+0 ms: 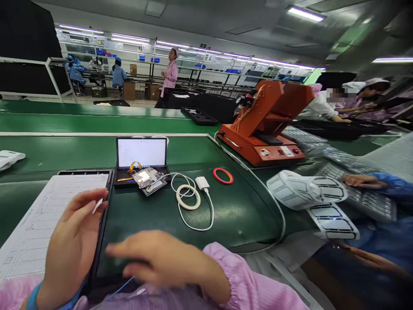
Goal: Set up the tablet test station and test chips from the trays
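Observation:
My left hand hovers at the right edge of a black tray that carries a printed sheet; its fingers are loosely curled and pinch a small white strip. My right hand, in a pink sleeve, lies low across the green mat near me, blurred, with the fingers stretched left and nothing seen in them. Beyond my hands a small open device with a lit white screen stands with a bare circuit board lying on its base.
A white cable with adapter, a cream tape ring and a red ring lie on the mat. An orange machine stands at right. Label rolls and a co-worker's blue-sleeved hand are further right. People work in the background.

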{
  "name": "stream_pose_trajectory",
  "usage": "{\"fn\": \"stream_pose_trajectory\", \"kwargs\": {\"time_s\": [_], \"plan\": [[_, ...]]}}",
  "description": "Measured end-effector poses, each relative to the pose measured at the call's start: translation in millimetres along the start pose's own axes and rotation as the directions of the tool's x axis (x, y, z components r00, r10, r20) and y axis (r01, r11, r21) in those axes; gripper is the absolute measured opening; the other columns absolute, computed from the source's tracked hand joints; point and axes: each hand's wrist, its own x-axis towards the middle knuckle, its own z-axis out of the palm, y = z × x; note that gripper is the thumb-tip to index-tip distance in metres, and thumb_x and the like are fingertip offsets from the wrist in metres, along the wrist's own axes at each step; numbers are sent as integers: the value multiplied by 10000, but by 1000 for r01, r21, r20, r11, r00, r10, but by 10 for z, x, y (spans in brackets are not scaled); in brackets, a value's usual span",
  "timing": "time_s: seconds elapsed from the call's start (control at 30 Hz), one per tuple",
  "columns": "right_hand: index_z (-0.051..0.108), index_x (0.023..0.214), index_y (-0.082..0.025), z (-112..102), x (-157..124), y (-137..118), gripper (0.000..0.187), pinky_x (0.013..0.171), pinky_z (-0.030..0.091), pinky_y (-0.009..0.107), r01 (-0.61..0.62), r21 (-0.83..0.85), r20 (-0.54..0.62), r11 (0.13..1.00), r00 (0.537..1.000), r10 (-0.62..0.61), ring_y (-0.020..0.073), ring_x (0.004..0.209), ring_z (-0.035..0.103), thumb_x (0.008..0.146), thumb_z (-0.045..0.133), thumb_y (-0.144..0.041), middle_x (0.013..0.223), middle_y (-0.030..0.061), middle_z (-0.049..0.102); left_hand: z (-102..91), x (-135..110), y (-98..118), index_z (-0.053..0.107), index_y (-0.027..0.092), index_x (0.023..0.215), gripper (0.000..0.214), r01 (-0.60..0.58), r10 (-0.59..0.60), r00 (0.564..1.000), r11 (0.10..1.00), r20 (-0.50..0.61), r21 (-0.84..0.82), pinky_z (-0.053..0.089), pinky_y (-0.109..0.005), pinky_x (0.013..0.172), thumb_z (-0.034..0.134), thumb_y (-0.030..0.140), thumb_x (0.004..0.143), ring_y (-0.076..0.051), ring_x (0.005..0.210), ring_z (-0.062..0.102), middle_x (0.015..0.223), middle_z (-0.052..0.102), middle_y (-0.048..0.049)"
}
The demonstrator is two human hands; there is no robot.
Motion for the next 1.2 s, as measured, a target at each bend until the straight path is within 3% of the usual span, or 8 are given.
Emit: {"fn": "stream_pose_trajectory", "kwargs": {"time_s": [0.07, 0.17, 0.23, 0.3, 0.47, 0.63, 0.9, 1.2], "plan": [[466, 1388, -255, -332, -294, 274, 452, 1002, 427, 314, -284, -49, -269, 957, 927, 262, 188, 1194, 554, 946, 489, -346, 1320, 54, 596, 81, 123, -93, 658, 196, 1018, 246, 408, -408, 908, 913, 94, 27, 522, -270, 819, 605, 163, 780, -188, 1076, 606, 1120, 663, -62], [526, 1322, -229, -723, -741, 933, 392, 973, 437, 363, -722, -55, -573, 689, 588, 571, 230, 1152, 572, 957, 446, -346, 1242, 104, 623, 275, 317, -414, 642, 132, 962, 195, 713, -724, 682, 689, 102, 129, 506, -293, 818, 592, 117, 774, -200, 1048, 608, 1091, 656, -121], [538, 1279, -137, -838, -975, 1398, 388, 954, 426, 376, -912, -47, -676, 408, 330, 659, 273, 1146, 563, 937, 478, -309, 1208, 175, 611, 440, 393, -695, 613, 126, 815, 57, 702, -719, 694, 686, 38, 191, 493, -307, 793, 595, 98, 770, -203, 994, 604, 1016, 650, -122], [546, 1220, -81, -842, -1126, 1770, 405, 921, 423, 377, -978, -65, -686, 200, 189, 702, 311, 1124, 560, 907, 532, -337, 1173, 218, 598, 603, 432, -964, 583, 143, 777, 98, 656, -668, 744, 724, -22, 214, 471, -296, 774, 591, 49, 752, -187, 964, 591, 982, 639, -94], [500, 1249, -76, -727, -1199, 2175, 500, 875, 417, 346, -973, -141, -730, 181, 225, 645, 306, 1088, 564, 888, 538, -420, 1136, 200, 595, 824, 516, -1374, 594, 150, 920, 150, 598, -599, 799, 786, -48, 157, 463, -290, 760, 577, 59, 802, -141, 804, 635, 999, 668, -79], [615, 997, -77, -827, -1168, 2150, 382, 737, 420, 332, -979, -12, -732, 202, 146, 666, 289, 931, 613, 866, 485, -412, 1002, 196, 629, 786, 573, -1450, 612, 138, 951, 131, 570, -570, 821, 817, -23, 88, 471, -267, 804, 576, 68, 845, -119, 778, 666, 1056, 692, -100], [615, 968, -138, -835, -1297, 1601, 452, 724, 410, 335, -783, 248, -843, 570, 115, 525, 246, 821, 587, 783, 472, -525, 913, 114, 657, 490, 225, -1173, 621, 118, 1008, 165, 595, -599, 797, 801, 80, 69, 489, -319, 865, 605, 87, 847, -175, 869, 684, 1087, 697, -129], [619, 1005, -154, -436, -1107, 1313, 488, 790, 426, 376, -667, 328, -741, 669, 258, 620, 261, 865, 588, 739, 497, -544, 959, 105, 671, 16, -154, -1099, 577, 129, 1022, 135, 701, -715, 694, 699, 90, 141, 483, -316, 909, 571, 123, 886, -168, 910, 677, 1127, 677, -130]]}}
